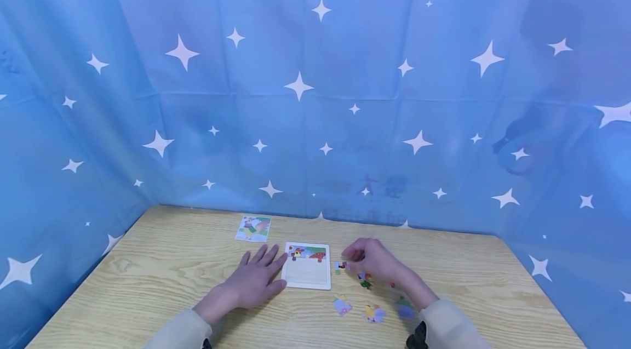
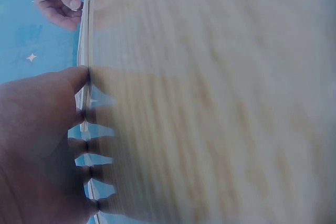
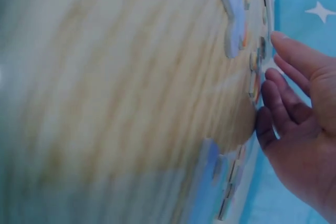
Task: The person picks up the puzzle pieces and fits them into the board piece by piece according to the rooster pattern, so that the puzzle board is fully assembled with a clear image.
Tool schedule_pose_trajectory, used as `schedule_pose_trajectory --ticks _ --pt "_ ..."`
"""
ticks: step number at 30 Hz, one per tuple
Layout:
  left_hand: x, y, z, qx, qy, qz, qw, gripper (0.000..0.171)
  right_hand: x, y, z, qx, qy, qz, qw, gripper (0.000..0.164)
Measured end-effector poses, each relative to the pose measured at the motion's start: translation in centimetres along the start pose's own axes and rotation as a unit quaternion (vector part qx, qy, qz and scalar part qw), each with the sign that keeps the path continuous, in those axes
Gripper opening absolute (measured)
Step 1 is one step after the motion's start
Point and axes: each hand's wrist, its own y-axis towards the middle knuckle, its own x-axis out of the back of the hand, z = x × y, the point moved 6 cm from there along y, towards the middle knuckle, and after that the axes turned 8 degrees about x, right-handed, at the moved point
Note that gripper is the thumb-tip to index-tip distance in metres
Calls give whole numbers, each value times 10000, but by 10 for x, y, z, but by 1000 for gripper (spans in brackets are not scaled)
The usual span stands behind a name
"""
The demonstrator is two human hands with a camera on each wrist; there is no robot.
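A white-rimmed puzzle tray (image 1: 308, 286) lies mid-table, its top row filled with colourful puzzle pieces (image 1: 307, 252) and its lower part bare. My left hand (image 1: 256, 279) lies palm down with fingers spread, its thumb and index fingertips at the tray's left edge. The left hand (image 2: 37, 129) shows from the side in its wrist view. To the right of the tray, my right hand (image 1: 373, 258) hovers low with bent fingers, fingertips right by a puzzle piece (image 1: 339, 268). In the right wrist view, the thumb and fingers of this hand (image 3: 304, 98) stand apart, nothing visible between them.
Loose puzzle pieces lie around the right forearm: a green-and-red one (image 1: 365, 281), a lilac one (image 1: 342, 305), a yellow-and-lilac one (image 1: 374, 314) and a blue-green one (image 1: 405, 308). A square picture card (image 1: 253, 228) is at the back left. Starry blue cloth (image 1: 315, 119) hangs behind the table.
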Motion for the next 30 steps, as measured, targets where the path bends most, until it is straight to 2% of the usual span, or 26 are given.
schedule_pose_trajectory --ticks 12,21,30 --pt "11 -10 -14 41 5 54 10000 66 -6 -1 2 14 -328 24 9995 15" --pt "2 -4 -3 27 18 18 10000 68 -11 3 6 33 -258 359 9990 15" --pt "0 -1 0 21 71 -35 10000 66 -5 4 4 111 100 150 9998 12"
